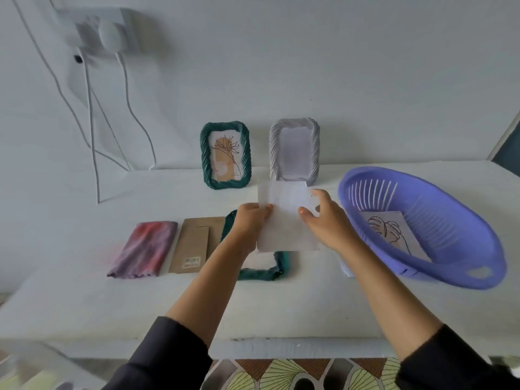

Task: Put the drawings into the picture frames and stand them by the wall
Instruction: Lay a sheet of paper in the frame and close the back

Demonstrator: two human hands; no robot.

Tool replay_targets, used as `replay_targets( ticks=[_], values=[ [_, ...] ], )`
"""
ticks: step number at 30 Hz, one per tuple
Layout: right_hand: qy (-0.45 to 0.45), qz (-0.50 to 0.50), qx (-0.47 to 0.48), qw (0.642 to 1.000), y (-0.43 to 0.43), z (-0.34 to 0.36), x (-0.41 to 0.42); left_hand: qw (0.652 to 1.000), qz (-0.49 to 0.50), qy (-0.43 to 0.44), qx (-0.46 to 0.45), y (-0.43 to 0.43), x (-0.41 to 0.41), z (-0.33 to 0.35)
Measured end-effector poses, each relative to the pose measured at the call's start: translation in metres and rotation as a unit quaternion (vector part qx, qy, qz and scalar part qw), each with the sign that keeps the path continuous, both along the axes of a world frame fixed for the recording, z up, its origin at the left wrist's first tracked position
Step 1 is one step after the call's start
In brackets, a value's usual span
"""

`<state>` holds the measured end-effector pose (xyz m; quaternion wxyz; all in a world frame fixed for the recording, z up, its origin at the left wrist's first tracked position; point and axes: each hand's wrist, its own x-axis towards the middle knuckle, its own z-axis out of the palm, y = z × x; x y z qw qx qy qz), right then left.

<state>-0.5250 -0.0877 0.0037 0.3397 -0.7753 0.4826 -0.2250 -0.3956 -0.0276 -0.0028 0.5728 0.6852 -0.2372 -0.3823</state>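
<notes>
A white sheet of paper [284,212] hangs above the table, blank side up. My left hand [250,223] pinches its left edge and my right hand [327,220] grips its right edge. Under them a green picture frame [270,273] lies flat, mostly hidden. By the wall stand a green frame with a flower drawing [225,154] and a white frame [294,150] with a blank insert. A leaf drawing [391,232] lies in the purple basket [455,215].
A brown cardboard frame back [192,244] and a folded pink-purple cloth [143,249] lie left of my hands. White cables [92,130] hang down the wall at the left. The white table's front edge [281,347] is near me.
</notes>
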Motion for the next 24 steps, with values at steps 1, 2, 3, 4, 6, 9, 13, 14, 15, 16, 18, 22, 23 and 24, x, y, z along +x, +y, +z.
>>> replay_targets(
  ticks=[1,2,3,4,6,9,13,14,15,16,18,22,23,24],
  values=[
    [-0.014,-0.007,0.037,0.999,0.000,-0.009,0.007,1.000,-0.002,0.003,0.013,0.005,0.008,-0.005],
    [-0.030,-0.015,0.065,0.997,-0.001,-0.018,0.015,1.000,-0.008,-0.007,0.027,0.008,0.016,-0.011],
    [-0.038,-0.026,0.081,0.996,0.000,-0.026,0.022,0.998,-0.016,-0.033,0.047,0.011,0.022,-0.017],
    [-0.039,-0.034,0.084,0.995,0.001,-0.032,0.029,0.994,-0.024,-0.079,0.071,0.014,0.029,-0.022],
    [-0.024,-0.038,0.077,0.996,0.007,-0.042,0.042,0.974,-0.028,-0.197,0.109,0.022,0.041,-0.029],
    [-0.001,-0.039,0.064,0.997,0.011,-0.052,0.055,0.932,-0.024,-0.325,0.159,0.031,0.061,-0.040],
    [0.012,-0.057,0.021,0.998,0.011,-0.060,0.065,0.927,-0.073,-0.323,0.175,0.036,0.077,-0.051],
    [0.015,-0.061,0.012,0.998,0.011,-0.061,0.067,0.928,-0.081,-0.323,0.169,0.036,0.079,-0.052],
    [0.020,-0.066,0.007,0.998,0.012,-0.063,0.068,0.927,-0.087,-0.325,0.165,0.035,0.080,-0.054],
    [0.023,-0.069,0.000,0.997,0.012,-0.064,0.069,0.926,-0.093,-0.327,0.165,0.035,0.080,-0.054],
    [0.033,-0.072,-0.007,0.997,0.012,-0.066,0.070,0.920,-0.106,-0.340,0.165,0.034,0.080,-0.054],
    [0.077,-0.071,-0.023,0.994,0.012,-0.066,0.071,0.912,-0.128,-0.350,0.174,0.029,0.082,-0.060],
    [0.088,-0.070,-0.026,0.993,0.011,-0.066,0.070,0.911,-0.130,-0.351,0.175,0.029,0.083,-0.060],
    [0.095,-0.068,-0.027,0.993,0.010,-0.066,0.069,0.909,-0.130,-0.355,0.176,0.028,0.083,-0.060]
  ],
)
